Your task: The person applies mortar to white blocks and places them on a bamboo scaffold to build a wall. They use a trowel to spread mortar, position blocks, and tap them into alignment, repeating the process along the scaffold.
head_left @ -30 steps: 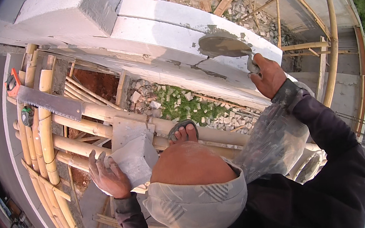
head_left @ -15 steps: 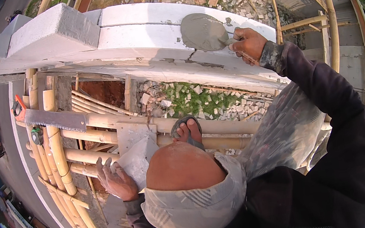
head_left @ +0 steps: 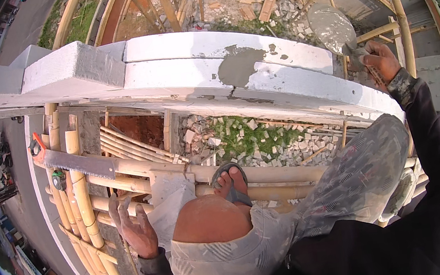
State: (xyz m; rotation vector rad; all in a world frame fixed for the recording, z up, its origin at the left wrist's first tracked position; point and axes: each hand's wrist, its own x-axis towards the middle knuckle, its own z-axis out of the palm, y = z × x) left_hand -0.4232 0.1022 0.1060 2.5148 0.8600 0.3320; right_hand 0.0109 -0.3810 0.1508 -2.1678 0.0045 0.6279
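Observation:
In my right hand (head_left: 383,63), up at the far right, the fingers are wrapped round the handle of a trowel (head_left: 331,26). Its broad, rounded blade is wet and grey, raised past the end of a white block wall (head_left: 174,73). A patch of wet mortar (head_left: 240,66) covers a joint on top of that wall, with small splashes beside it. My left hand (head_left: 134,228) is dusty, fingers apart, with nothing in it. It hovers at the left beside a white block (head_left: 170,202), which my bent knee partly hides.
Bamboo poles (head_left: 275,173) form the scaffold under my sandalled foot (head_left: 232,183). A handsaw (head_left: 80,163) with an orange handle lies across the poles at left, near a green-and-black tape measure (head_left: 58,180). Rubble and grass (head_left: 248,136) lie below; upright bamboo (head_left: 395,6) stands at right.
My right hand has moved the trowel right and away, off the mortar patch, its blade now turned up. My left hand has shifted slightly away from the white block. The view has tilted a little.

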